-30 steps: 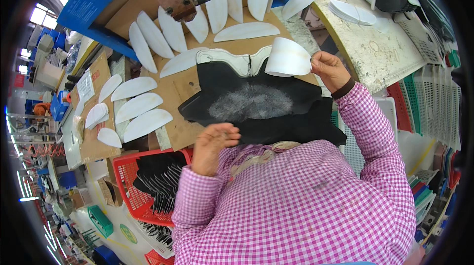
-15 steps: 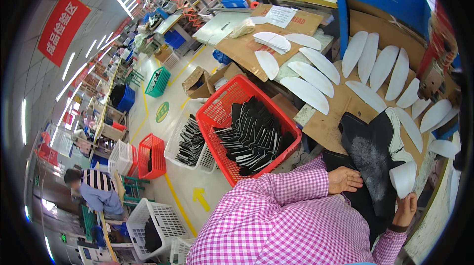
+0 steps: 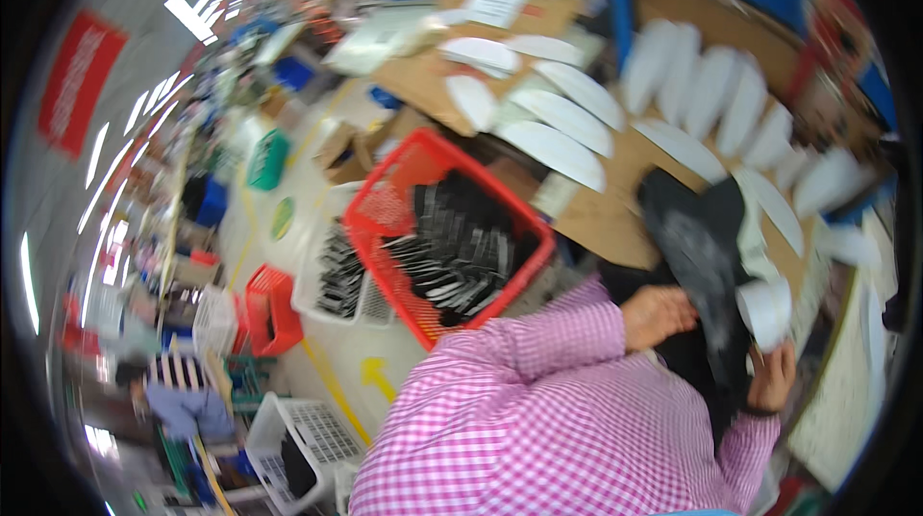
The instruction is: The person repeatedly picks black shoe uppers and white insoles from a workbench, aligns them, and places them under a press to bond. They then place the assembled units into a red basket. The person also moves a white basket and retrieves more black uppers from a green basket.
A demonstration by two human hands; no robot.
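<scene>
Pinching a curled white piece (image 3: 766, 314) by its lower end, the right hand (image 3: 772, 377) is just by the right edge of the black piece (image 3: 697, 256). Left hand (image 3: 659, 316) at the black piece's left edge, fingers loosely bent; blurred, can't tell if they grip it.

Progress, my guess: partway. Done: white trim (image 3: 752, 237) along the black piece's right edge, greyish patch on its middle. To do: held piece isn't laid flat; others lie loose.

Counts from where I stand: two hands, one black piece between them, one white piece held. Left of the black piece: five loose white pieces (image 3: 564, 122), one small stack (image 3: 481, 54). Beyond it: two flat ones (image 3: 681, 149), a leaning row (image 3: 711, 88) of at least five, rest smeared. Further left: two red baskets (image 3: 385, 194); nearer one full of black pieces, uncountable.
</scene>
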